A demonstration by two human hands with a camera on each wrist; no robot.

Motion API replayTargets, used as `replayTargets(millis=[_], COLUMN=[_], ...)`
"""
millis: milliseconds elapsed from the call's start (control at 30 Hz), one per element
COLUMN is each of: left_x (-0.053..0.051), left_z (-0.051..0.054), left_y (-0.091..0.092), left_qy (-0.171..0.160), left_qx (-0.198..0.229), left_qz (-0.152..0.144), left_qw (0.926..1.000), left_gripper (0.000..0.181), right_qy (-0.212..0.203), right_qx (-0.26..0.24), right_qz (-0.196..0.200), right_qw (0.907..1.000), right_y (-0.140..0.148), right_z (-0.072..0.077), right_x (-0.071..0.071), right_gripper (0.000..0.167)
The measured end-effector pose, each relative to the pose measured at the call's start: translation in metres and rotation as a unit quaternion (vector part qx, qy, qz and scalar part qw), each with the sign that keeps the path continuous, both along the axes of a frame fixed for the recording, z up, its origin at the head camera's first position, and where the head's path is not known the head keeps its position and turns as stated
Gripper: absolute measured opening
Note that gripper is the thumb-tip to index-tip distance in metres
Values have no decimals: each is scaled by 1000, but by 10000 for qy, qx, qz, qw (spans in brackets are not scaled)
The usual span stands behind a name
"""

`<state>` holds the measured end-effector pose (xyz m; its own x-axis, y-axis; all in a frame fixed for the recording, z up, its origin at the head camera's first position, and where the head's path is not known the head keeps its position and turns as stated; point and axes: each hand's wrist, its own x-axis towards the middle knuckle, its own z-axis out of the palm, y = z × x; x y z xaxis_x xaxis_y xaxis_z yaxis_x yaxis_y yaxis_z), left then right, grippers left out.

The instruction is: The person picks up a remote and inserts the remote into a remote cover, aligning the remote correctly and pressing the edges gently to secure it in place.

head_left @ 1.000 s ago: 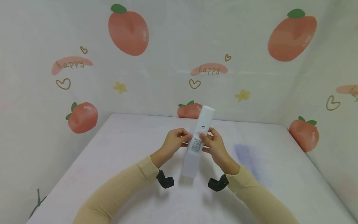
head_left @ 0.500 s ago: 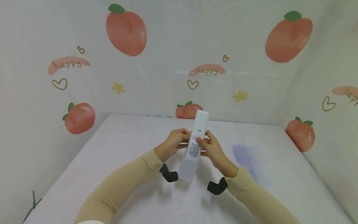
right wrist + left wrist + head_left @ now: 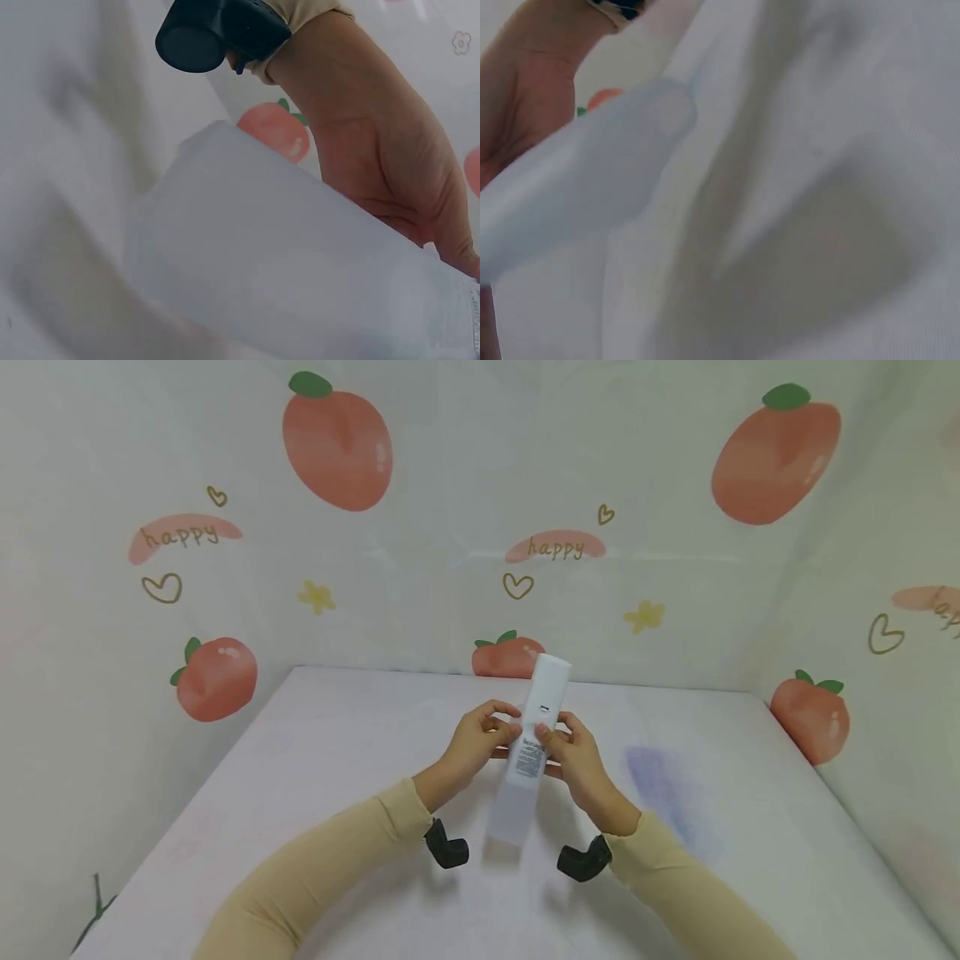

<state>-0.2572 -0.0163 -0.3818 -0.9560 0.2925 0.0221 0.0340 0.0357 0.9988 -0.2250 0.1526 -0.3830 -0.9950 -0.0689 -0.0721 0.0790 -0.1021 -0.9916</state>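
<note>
One tilted white container [image 3: 529, 758]; left hand [image 3: 472, 743] and right hand [image 3: 580, 762] both grip it over white table [image 3: 337, 735]; purple smudge [image 3: 663, 785] at right, fruit-printed walls [image 3: 450, 460] behind and beside.

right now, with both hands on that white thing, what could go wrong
Dropping: the white object appears raised above the table, so it could fall if the left hand and right hand loosen.

Pivoting: it is tilted, and both ends extend past the fingers, so it might swing if one hand lets go.
</note>
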Motion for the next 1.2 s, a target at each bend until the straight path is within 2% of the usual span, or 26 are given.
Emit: replayTargets(millis=[167,333,467,600,667,767,833,900,1000,1200], left_x=[0,0,0,0,0,0,0,-1,-1,-3], left_z=[1,2,1,1,3,6,7,8,11,20], left_y=[-1,-2,-2,-4,-5,-5,-5,-4,-3,-2], left_qy=[333,393,333,241,201,141,131,70,47,-111], left_qx=[-632,-929,-987,-714,-527,-341,-325,-357,-504,-825], left_qz=[-185,-366,-390,-88,47,135,107,38,-116,-329], left_qw=[9973,9942,9938,9971,9984,9992,9993,9993,9987,9960], left_gripper=[34,41,42,40,37,35,35,34,33,35], right_qy=[64,105,71,-105,-162,-155,-95,-80,-77,-78], right_qx=[165,395,385,-110,-307,-443,-415,-324,-44,231], right_qz=[168,265,333,358,362,167,-115,-435,-699,-659], right_qw=[9997,9988,9987,9992,9987,9988,9990,9985,9975,9975], right_y=[2,3,3,3,4,0,-4,-8,-10,-7], right_z=[2,4,5,3,1,-1,-2,-3,-2,5], right_x=[0,0,0,-1,-1,0,0,-1,-4,-13], right_gripper=[39,39,45,49,42,18,11,13,14,17])
